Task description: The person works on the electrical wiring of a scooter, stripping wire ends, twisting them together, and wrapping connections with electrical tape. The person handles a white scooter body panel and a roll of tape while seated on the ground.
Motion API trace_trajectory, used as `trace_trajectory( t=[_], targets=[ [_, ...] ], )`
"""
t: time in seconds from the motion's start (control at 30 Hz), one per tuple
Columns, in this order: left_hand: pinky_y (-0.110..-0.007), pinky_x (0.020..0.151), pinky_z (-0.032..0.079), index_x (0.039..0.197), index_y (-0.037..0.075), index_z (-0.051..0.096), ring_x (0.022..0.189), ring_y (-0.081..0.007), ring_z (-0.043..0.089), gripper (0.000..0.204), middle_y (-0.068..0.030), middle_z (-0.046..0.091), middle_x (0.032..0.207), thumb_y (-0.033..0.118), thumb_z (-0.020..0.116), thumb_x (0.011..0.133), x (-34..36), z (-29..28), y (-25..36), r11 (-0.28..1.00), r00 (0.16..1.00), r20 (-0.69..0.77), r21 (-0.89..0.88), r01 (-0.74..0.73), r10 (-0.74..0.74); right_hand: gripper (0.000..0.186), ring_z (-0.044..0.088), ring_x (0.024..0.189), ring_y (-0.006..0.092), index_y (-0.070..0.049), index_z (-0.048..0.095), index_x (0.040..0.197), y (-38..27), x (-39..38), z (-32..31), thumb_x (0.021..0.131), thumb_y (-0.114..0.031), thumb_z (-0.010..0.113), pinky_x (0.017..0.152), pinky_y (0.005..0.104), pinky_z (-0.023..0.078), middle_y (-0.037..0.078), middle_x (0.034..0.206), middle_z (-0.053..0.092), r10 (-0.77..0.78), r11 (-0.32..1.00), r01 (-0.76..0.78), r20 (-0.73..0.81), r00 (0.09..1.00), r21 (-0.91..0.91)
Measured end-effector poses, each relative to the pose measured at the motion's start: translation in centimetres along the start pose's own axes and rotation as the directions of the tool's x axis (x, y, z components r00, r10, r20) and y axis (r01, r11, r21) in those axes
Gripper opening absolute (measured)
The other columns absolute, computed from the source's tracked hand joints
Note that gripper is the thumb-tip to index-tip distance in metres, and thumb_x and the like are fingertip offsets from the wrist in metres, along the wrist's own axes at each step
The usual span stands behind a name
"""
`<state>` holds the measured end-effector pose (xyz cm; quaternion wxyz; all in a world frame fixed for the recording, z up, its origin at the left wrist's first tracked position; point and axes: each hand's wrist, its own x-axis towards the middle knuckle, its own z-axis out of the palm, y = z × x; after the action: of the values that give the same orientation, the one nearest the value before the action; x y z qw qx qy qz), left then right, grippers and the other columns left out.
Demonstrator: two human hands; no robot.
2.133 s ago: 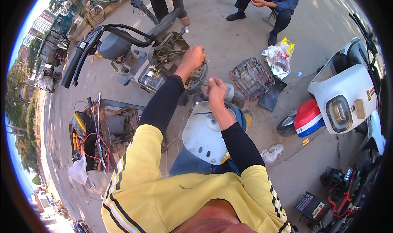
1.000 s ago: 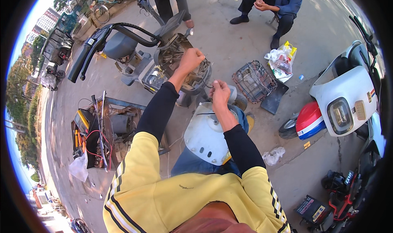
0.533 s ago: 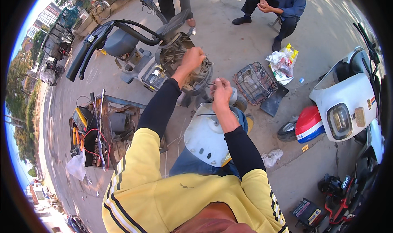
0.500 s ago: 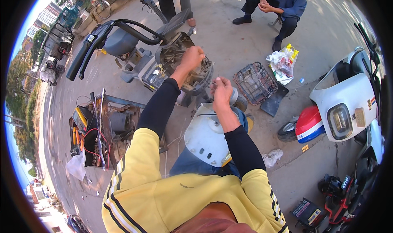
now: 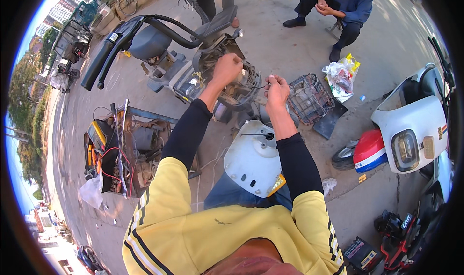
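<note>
An electric scooter point(image 5: 186, 84) stands before me with its front housing opened up, and a bundle of wires point(image 5: 249, 75) shows inside. Over that opening my left hand point(image 5: 228, 69) is closed, fingers curled; what they grip, if anything, is hidden. To its right, my right hand point(image 5: 277, 91) pinches a thin dark wire point(image 5: 258, 86) that runs toward the housing. A white plastic panel point(image 5: 241, 163) with slots and a round fitting leans against my legs, below my right hand.
At left, a metal toolbox point(image 5: 126, 180) holds pliers, leads and a yellow-edged meter. A wire basket point(image 5: 310, 101), a black flat piece point(image 5: 331, 120) and a plastic bag point(image 5: 341, 79) lie right of the scooter. Another white scooter point(image 5: 413, 125) is at right. A person point(image 5: 333, 9) sits ahead.
My right hand has drawn a little to the right, and the dark wire now shows more plainly from its fingers. My left hand stays over the housing. The whole view has shifted slightly.
</note>
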<state>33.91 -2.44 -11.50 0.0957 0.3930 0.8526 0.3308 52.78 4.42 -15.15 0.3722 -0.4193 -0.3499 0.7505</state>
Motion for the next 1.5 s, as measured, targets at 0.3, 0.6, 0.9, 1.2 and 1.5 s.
trace_trajectory(
  t=[0.3,0.6,0.9,1.2,1.5],
  targets=[
    [-0.031,0.059,0.051,0.097,-0.005,0.074,0.059,-0.0122,0.065,0.021,-0.0079,0.073,0.074,0.014,0.076,0.091,-5.6,0.1,-2.9,0.964,0.985,-0.134,-0.255,0.075,-0.112,0.024,0.059,0.070,0.0107,0.001,0.067,0.114,2.2,0.3,0.2,0.096,-0.014,0.071,0.063,0.0281,0.047,0.006,0.089,0.071,0.052,0.987,-0.036,0.096,0.994,-0.154],
    [-0.032,0.060,0.053,0.106,-0.005,0.072,0.063,-0.0146,0.067,0.023,-0.0106,0.074,0.083,0.014,0.074,0.095,-7.1,-0.1,-1.4,0.860,0.977,-0.019,-0.479,0.176,-0.211,0.033,0.068,0.088,0.0195,0.002,0.075,0.119,3.2,1.9,2.4,0.092,-0.018,0.077,0.082,0.0349,0.055,0.011,0.099,0.075,-0.026,0.846,0.132,0.207,0.978,-0.517],
    [-0.030,0.061,0.052,0.118,-0.007,0.070,0.063,-0.0111,0.064,0.030,-0.0098,0.075,0.091,0.015,0.073,0.098,-7.3,-0.1,-3.1,0.932,0.990,-0.087,-0.355,0.076,-0.114,0.019,0.055,0.065,0.0115,-0.005,0.070,0.107,3.5,4.6,2.0,0.100,-0.023,0.073,0.052,0.0337,0.044,0.000,0.081,0.061,0.172,0.942,-0.137,0.089,0.981,-0.306],
    [-0.044,0.082,0.058,0.115,0.004,0.074,0.092,-0.0339,0.075,0.026,-0.0143,0.079,0.099,0.022,0.072,0.096,-7.9,-1.9,-1.4,0.996,0.993,-0.099,-0.071,0.052,-0.059,0.032,0.044,0.054,0.0134,-0.006,0.066,0.090,3.4,6.4,2.1,0.101,-0.035,0.072,0.048,0.0342,0.036,0.001,0.073,0.054,0.296,0.932,-0.274,0.062,0.953,-0.237],
    [-0.045,0.079,0.057,0.109,0.006,0.074,0.091,-0.0335,0.072,0.020,-0.0088,0.073,0.102,0.019,0.075,0.094,-7.3,-1.1,-0.4,0.965,0.966,-0.151,0.190,-0.181,0.211,0.041,0.047,0.051,0.0162,-0.008,0.059,0.076,4.3,7.9,2.2,0.094,-0.040,0.079,0.044,0.0354,0.035,0.003,0.068,0.054,0.359,0.923,-0.352,0.023,0.933,-0.154]
  ],
)
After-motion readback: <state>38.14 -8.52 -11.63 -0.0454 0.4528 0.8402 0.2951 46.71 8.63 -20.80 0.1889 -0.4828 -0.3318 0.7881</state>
